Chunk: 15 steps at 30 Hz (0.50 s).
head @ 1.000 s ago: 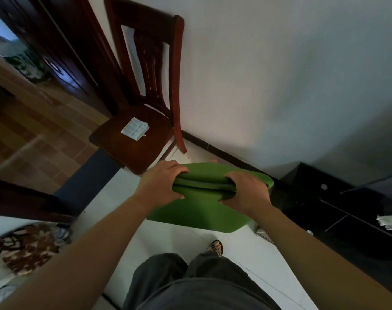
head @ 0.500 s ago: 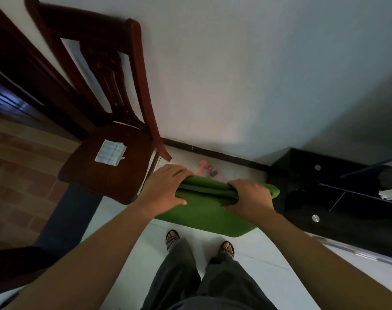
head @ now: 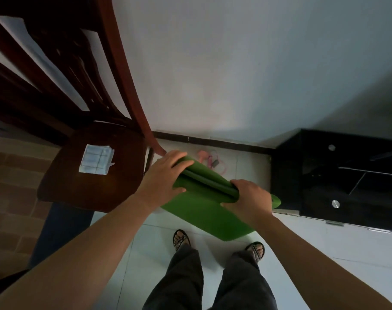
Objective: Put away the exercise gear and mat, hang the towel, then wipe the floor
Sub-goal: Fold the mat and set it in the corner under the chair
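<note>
mat: green foam exercise mat (head: 204, 212), folded or rolled at the top edge, loose flap hanging down. It is held up in the air over the white tile floor (head: 145, 253), between chair and cabinet, in front of the person's legs.
left hand (head: 166, 175): grips the mat's left end, fingers over the top of the thick fold, thumb on the near face.
right hand (head: 248, 200): grips the mat's right end, fingers curled round the fold. A bit of mat sticks out past it.
pink gear: small pink looped band-like item (head: 210, 161) on the floor by the black baseboard, beyond the mat. Too blurred to tell exactly what it is.
chair: dark red-brown wooden chair (head: 96, 189) left of the mat, back to the white wall.
cloth: folded white cloth with dark grid lines (head: 96, 159) flat on the chair seat.
cabinet: black glossy low cabinet (head: 347, 175) to the right, against the wall.
feet: sandalled feet (head: 181, 239) on the tile, below the mat.
</note>
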Each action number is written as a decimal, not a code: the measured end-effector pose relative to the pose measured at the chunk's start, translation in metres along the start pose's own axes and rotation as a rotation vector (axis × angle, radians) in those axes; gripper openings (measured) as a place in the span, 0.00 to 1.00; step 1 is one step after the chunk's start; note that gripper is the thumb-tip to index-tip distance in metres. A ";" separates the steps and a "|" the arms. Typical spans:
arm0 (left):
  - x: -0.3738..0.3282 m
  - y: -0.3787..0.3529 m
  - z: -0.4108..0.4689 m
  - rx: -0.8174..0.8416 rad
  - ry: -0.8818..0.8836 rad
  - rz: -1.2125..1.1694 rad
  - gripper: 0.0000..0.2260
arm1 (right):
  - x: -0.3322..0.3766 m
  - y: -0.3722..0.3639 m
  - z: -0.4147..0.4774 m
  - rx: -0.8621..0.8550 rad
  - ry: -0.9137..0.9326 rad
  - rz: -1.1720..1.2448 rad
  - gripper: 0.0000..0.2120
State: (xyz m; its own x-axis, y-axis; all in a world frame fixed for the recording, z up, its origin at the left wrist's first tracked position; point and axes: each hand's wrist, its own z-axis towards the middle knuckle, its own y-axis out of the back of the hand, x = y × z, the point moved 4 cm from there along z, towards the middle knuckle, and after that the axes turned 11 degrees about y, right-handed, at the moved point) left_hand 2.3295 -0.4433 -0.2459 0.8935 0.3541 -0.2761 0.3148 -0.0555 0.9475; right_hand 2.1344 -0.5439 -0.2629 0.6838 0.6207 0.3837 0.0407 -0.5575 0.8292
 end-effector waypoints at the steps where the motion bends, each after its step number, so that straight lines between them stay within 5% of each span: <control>1: 0.007 -0.009 0.005 -0.018 0.029 -0.003 0.34 | -0.005 -0.009 0.009 0.002 -0.011 0.017 0.13; 8: 0.052 -0.127 0.055 -0.024 0.166 -0.050 0.41 | -0.065 -0.101 0.097 0.019 -0.050 0.120 0.14; 15: 0.078 -0.263 0.138 -0.191 0.118 -0.026 0.40 | -0.149 -0.189 0.191 -0.024 -0.039 0.155 0.24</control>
State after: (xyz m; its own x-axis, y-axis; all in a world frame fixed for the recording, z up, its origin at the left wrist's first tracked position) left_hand 2.3603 -0.5295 -0.5388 0.8385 0.4609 -0.2906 0.2607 0.1289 0.9568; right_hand 2.1638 -0.6359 -0.5543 0.7084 0.5063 0.4918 -0.0845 -0.6310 0.7712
